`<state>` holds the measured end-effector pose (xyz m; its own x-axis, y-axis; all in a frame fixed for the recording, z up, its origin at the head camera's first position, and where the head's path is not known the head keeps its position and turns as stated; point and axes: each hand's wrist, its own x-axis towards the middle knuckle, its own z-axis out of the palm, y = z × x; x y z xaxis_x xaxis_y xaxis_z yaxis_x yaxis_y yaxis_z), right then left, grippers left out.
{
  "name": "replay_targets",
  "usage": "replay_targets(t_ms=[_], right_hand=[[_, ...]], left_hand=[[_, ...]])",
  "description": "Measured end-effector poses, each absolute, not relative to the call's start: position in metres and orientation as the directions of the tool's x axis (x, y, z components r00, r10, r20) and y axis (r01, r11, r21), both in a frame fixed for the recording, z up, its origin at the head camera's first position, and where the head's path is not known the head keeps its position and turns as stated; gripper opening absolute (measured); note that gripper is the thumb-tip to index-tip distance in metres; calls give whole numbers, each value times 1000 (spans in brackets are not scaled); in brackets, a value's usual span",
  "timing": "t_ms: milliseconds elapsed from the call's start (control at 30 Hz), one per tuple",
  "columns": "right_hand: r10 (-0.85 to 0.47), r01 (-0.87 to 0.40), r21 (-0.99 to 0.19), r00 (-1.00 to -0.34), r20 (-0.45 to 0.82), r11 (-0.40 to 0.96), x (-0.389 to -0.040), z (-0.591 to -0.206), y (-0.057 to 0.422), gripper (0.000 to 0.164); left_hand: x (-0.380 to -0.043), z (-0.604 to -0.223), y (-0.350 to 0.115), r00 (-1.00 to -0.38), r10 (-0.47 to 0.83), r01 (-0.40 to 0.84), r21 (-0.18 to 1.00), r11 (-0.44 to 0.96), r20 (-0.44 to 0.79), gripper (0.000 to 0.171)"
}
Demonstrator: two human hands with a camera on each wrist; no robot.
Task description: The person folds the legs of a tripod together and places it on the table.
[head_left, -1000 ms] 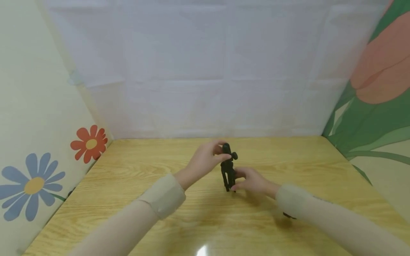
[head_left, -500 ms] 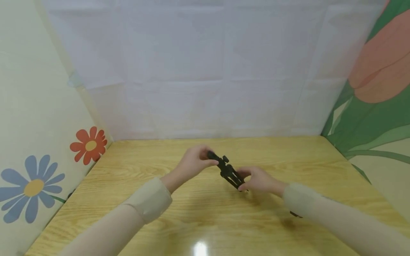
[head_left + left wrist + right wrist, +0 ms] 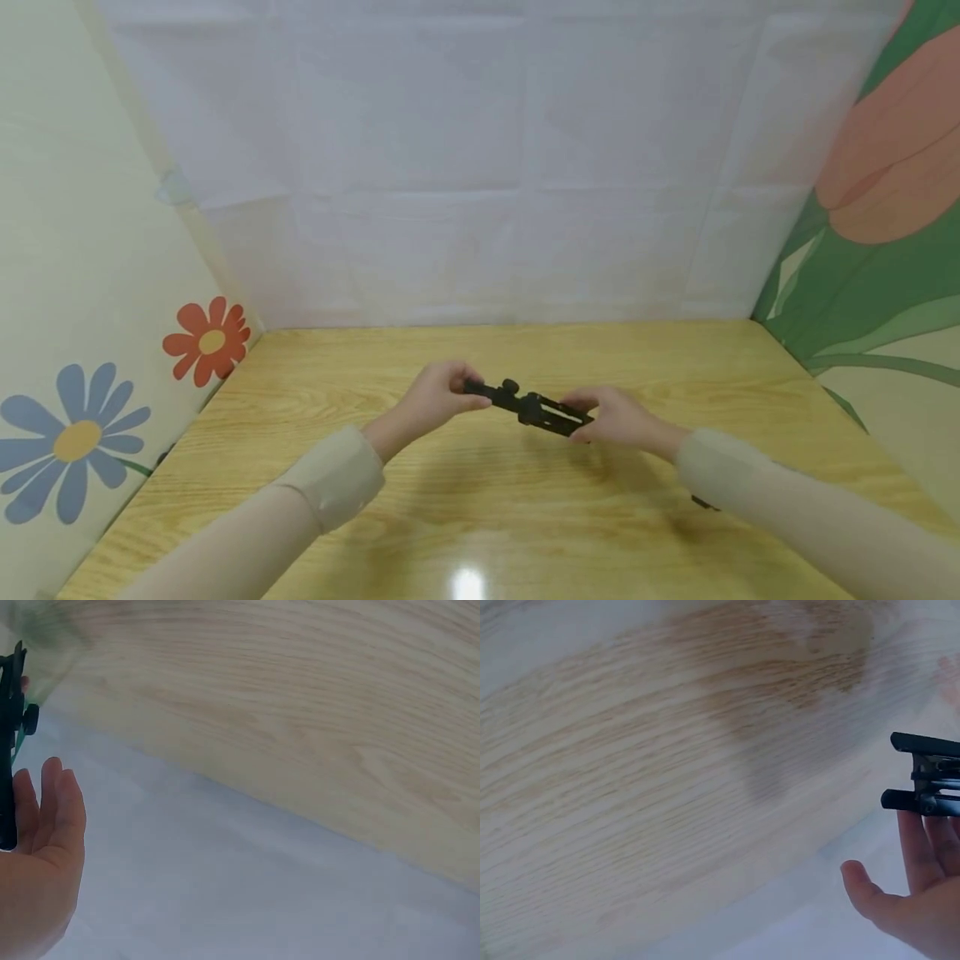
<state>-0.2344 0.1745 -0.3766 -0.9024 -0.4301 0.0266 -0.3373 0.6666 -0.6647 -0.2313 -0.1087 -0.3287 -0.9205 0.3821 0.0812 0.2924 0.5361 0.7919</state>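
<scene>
A black mini tripod (image 3: 528, 408) with its legs folded together lies nearly level between my hands, tilted down toward the right. Its slim handle end is held by my left hand (image 3: 433, 400), thumb in front and fingers behind. My right hand (image 3: 621, 421) grips around the leg ends, with thumb and fingers on opposite sides. A round knob (image 3: 510, 387) sticks up near the handle. In the left wrist view the tripod (image 3: 9, 735) is cut off at the left edge. The right wrist view shows the leg tips (image 3: 904, 800) above the fingers.
Under both arms spreads a wood-grain table (image 3: 360, 350). A small dark object (image 3: 703, 502) peeks out beneath the right sleeve. Behind the table stands a white sheet wall (image 3: 420, 167), with flower-painted panels at left (image 3: 45, 250) and right (image 3: 900, 333).
The tripod has swung from upright, legs down, to nearly level, handle left and legs right. My left hand has moved left and down; my right hand has shifted slightly right.
</scene>
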Motion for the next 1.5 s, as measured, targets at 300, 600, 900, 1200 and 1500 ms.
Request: replay_targets(t_ms=[300,600,900,1200,1500], right_hand=[[-431,-357,-632,-901,39,688,-232,-374,178,50],[-436,-381,-627,-897,72,680,-230,-382,181,48],[-419,-369,-612,-906,66,700,-229,-390,183,50],[-390,-344,-612,-919,63,712,-233,-391,183,50],[-381,-347,-583,-922,69,735,-240,-390,184,51]], left_hand=[[-231,-353,-117,-913,409,256,803,539,17,23],[-230,-377,-119,-904,428,233,828,509,-8,20],[-235,-402,-116,-895,446,235,824,515,-24,18],[-241,-409,-112,-896,443,256,778,574,-32,20],[-246,-403,-109,-898,440,290,747,599,-5,17]])
